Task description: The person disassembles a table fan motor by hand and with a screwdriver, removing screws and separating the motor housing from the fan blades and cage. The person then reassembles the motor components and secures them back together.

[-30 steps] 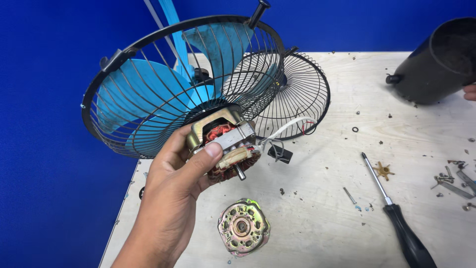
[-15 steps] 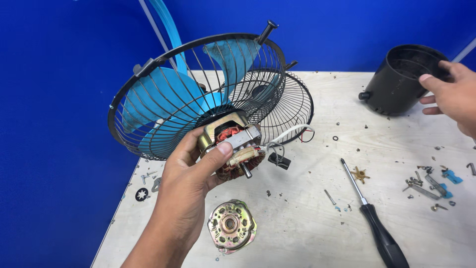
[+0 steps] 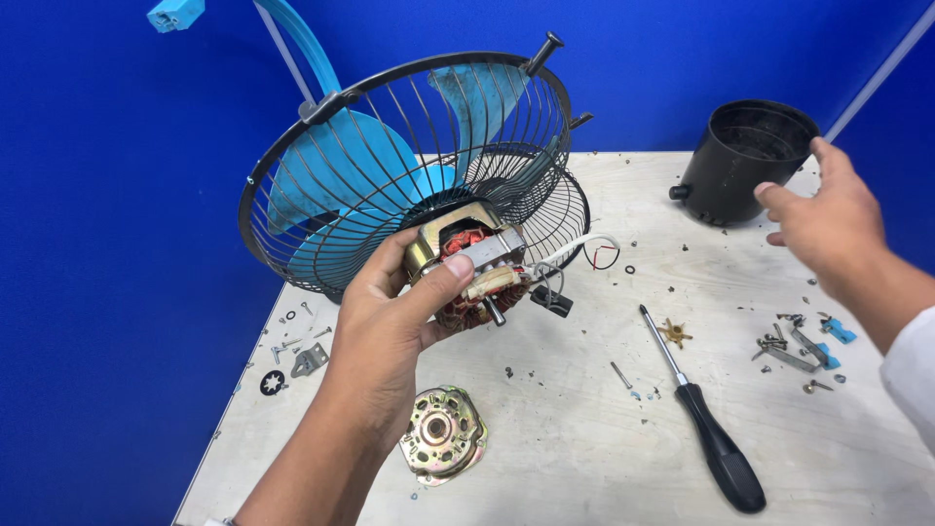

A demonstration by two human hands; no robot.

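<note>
Left hand [image 3: 390, 326] clamped on fan motor [image 3: 472, 268], guard [image 3: 390, 166] lifted off desk [image 3: 584, 458]. Right hand [image 3: 823, 229] open, empty, near black housing [image 3: 745, 161]. Grip motor core, keep wires slack.

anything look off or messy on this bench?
Yes. The fan motor in the left hand is bare, windings exposed, loose wires trailing. Its metal end cover lies detached on the table, and screws and small parts lie scattered near the screwdriver.
</note>
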